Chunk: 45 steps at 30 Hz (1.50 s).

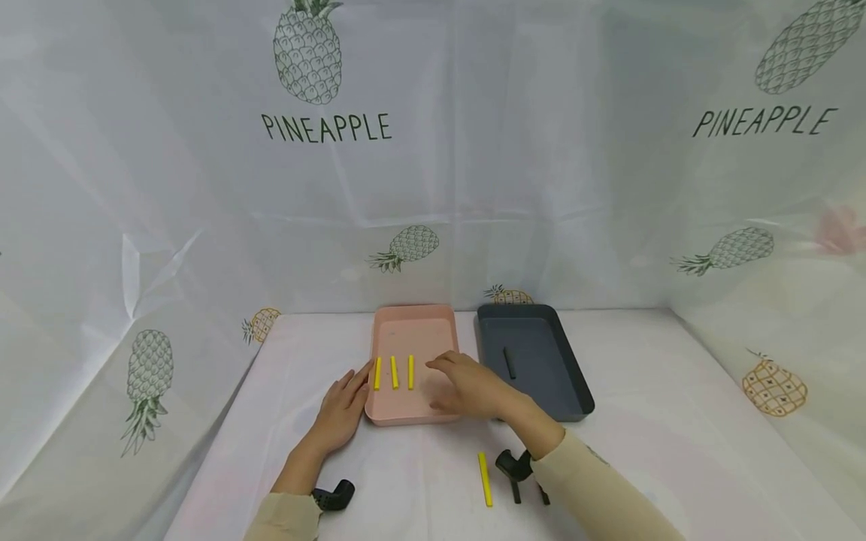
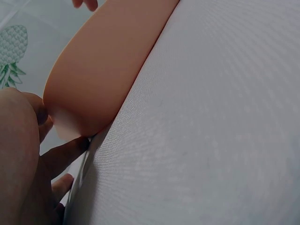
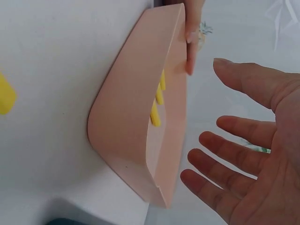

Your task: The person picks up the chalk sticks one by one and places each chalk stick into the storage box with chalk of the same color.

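Observation:
A pink tray (image 1: 413, 412) lies near the back of the table with three yellow sticks (image 1: 395, 373) side by side in its left part. My left hand (image 1: 341, 409) touches the tray's left side, its fingers extended along the wall; the left wrist view has fingertips against the pink tray's corner (image 2: 93, 70). Over the tray's right edge hovers my right hand (image 1: 473, 385), fingers spread and apart from the sticks. Seen from the right wrist, that same right hand (image 3: 243, 154) holds nothing, beside the tray wall (image 3: 126, 93).
A dark grey tray (image 1: 541, 398) with one black stick (image 1: 510, 363) stands to the right. In front lie another yellow stick (image 1: 485, 479) and two black sticks, one (image 1: 516, 492) beside the other, partly hidden by the right wrist camera (image 1: 514, 466). A pineapple-print curtain (image 1: 433, 173) hangs behind.

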Available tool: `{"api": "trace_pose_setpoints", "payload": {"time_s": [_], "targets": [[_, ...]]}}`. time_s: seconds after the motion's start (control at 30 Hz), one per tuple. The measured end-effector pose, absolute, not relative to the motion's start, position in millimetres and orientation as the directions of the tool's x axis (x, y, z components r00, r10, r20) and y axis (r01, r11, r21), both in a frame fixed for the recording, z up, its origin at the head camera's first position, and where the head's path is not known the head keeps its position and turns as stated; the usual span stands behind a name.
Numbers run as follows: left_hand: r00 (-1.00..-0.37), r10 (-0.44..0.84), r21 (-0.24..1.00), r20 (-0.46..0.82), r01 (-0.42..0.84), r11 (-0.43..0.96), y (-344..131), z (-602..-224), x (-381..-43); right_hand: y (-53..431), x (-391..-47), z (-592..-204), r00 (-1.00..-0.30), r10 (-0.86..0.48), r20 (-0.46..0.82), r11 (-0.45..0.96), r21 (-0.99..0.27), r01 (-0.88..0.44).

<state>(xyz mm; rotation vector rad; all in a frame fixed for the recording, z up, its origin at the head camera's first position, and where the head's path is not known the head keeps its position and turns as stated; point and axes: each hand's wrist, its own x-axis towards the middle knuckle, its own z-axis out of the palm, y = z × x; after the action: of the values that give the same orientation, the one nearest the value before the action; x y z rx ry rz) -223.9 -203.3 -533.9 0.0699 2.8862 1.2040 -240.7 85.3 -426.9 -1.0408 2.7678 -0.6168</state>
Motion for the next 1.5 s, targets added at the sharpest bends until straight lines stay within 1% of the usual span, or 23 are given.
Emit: {"api": "trace_pose_setpoints", "payload": {"time_s": [0.17,0.57,0.87,1.3,1.5], "targets": [[-0.999,0.053,0.711,0.001,0.038,0.703,-203.5,-533.0,-224.1,92.7,-232.9,-425.5,-0.760,-0.650,0.017,0.682,-0.428,-0.593],[-0.997,0.075,0.701,0.003,0.056,0.711,-205.8,-531.1,-229.3,110.7,-219.6,-423.9,-0.763,-0.644,0.057,0.672,-0.434,-0.600],[-0.997,0.076,0.693,0.003,0.057,0.719,-206.6,-529.2,-231.2,122.6,-209.9,-424.8,-0.784,-0.620,0.022,0.696,-0.444,-0.563],[-0.997,0.077,0.699,0.000,0.055,0.713,-207.1,-532.1,-229.1,135.2,-197.2,-426.4,-0.784,-0.621,-0.003,0.719,-0.400,-0.568],[-0.997,0.078,0.705,-0.006,0.051,0.708,-206.9,-534.2,-227.4,140.0,-190.0,-430.0,-0.789,-0.614,-0.028,0.728,-0.408,-0.551]]}}
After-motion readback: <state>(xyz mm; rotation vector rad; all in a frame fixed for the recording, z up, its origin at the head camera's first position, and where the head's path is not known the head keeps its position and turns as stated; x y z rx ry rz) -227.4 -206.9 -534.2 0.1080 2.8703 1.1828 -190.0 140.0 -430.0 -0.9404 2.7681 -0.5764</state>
